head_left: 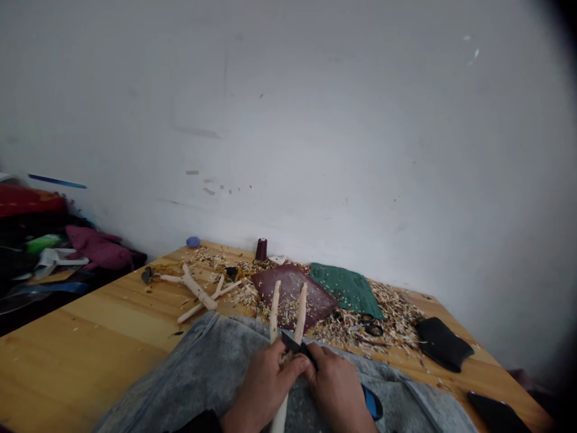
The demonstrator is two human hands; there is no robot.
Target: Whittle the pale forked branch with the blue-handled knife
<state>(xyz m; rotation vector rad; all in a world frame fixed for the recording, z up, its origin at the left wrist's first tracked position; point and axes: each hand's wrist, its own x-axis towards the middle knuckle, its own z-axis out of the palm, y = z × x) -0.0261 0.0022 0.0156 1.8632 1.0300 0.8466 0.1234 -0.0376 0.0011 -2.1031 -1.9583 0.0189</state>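
Note:
My left hand is closed around the stem of a peeled forked branch, whose two pale prongs rise past my hands toward the table. My right hand grips a black-handled knife and presses it against the wood near the fork. The blade's edge is hidden by my fingers and the shavings. Both hands rest over a grey felt cloth on my lap. A blue-and-black object lies on the cloth just beyond my right hand.
A wooden table is strewn with wood shavings. On it lie peeled branches, a dark red leather pad, a green pad, scissors, a black pouch and a phone. A white wall stands behind.

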